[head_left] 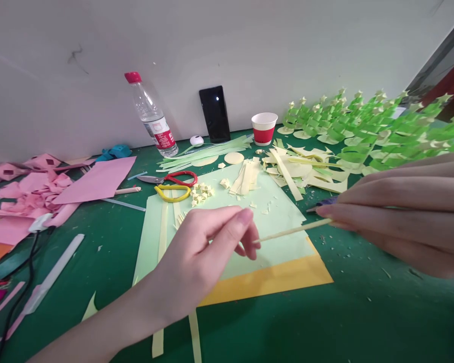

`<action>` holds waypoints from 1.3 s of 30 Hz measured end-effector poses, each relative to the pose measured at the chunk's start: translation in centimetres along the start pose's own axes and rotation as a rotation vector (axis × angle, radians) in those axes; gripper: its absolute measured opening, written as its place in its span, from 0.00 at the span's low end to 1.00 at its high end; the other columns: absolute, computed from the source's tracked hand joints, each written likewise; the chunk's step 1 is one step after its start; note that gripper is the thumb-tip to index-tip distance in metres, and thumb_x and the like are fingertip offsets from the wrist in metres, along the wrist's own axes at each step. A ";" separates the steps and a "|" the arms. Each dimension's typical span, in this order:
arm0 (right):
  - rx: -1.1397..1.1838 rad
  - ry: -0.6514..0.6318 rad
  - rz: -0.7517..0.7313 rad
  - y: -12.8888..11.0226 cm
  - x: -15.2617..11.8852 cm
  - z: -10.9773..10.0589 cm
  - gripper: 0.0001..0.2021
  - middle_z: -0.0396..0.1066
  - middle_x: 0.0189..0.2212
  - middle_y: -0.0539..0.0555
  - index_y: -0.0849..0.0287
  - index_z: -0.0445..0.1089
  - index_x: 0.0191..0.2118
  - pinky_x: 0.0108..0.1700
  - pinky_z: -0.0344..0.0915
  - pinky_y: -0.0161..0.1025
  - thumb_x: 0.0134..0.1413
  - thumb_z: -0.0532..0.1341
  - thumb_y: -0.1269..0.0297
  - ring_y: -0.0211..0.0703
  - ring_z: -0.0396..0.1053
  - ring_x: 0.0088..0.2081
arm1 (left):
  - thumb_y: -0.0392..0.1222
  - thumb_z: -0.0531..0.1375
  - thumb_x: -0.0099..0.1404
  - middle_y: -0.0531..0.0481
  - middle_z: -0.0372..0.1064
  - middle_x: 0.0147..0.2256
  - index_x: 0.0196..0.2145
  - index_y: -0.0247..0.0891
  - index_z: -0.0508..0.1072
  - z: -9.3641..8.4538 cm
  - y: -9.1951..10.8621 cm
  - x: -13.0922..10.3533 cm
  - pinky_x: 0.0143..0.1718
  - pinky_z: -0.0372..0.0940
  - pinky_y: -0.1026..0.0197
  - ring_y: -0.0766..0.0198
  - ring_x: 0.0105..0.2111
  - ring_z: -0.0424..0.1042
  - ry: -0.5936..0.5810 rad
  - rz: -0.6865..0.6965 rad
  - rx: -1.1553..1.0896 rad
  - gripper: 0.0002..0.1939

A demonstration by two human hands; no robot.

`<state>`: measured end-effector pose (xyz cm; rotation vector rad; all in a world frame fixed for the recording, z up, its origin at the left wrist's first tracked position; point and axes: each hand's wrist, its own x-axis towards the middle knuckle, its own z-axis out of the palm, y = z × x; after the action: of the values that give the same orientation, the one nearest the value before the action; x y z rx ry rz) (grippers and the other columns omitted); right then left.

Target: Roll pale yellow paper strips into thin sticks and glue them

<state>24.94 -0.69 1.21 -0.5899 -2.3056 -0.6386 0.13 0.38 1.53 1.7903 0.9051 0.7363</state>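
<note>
A thin pale-yellow paper strip (293, 232), seen almost edge-on, runs between my two hands above the mat of papers. My right hand (408, 212) pinches its right end between closed fingers. The strip's other end meets the curled fingertips of my left hand (215, 247), where thumb and fingers come together. Under my left hand lie pale green sheets (280, 201) on a yellow-orange sheet (287, 277). Small folded paper stars (202, 194) sit in a cluster beyond the left hand, beside a stack of cut strips (245, 176).
Red-and-yellow-handled scissors (174, 185) lie behind the stars. A bottle (155, 121), a phone (215, 115) and a paper cup (264, 130) stand along the wall. Green paper trees (348, 121) crowd the right, pink paper pieces (94, 181) the left. Yellow scraps (310, 171) lie between.
</note>
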 end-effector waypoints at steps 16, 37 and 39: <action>0.187 -0.303 0.014 -2.1 0.7 0.9 0.20 0.71 0.26 0.49 0.55 0.64 0.34 0.27 0.61 0.35 0.69 0.39 0.73 0.32 0.65 0.24 | 0.29 0.65 0.56 0.60 0.75 0.21 0.24 0.39 0.78 1.7 0.6 -0.3 0.26 0.67 0.80 0.76 0.23 0.72 -0.188 -0.462 -0.470 0.07; 0.127 -0.316 0.021 -2.1 -0.1 0.5 0.15 0.70 0.27 0.47 0.53 0.61 0.42 0.31 0.63 0.38 0.69 0.38 0.71 0.33 0.68 0.28 | 0.42 0.64 0.60 0.54 0.79 0.26 0.27 0.37 0.79 1.2 0.7 -0.4 0.28 0.69 0.75 0.69 0.28 0.77 -0.198 -0.431 -0.368 0.07; 0.191 -0.276 0.047 -2.3 -0.2 0.7 0.15 0.70 0.27 0.47 0.53 0.61 0.40 0.29 0.62 0.38 0.69 0.39 0.71 0.33 0.67 0.26 | 0.46 0.62 0.62 0.51 0.80 0.28 0.29 0.36 0.80 1.2 0.6 -0.3 0.28 0.69 0.74 0.68 0.29 0.78 -0.232 -0.446 -0.394 0.12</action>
<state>23.44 -2.13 -0.03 -0.6735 -2.5639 -0.3251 1.12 -0.60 1.61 1.2371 0.8879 0.3760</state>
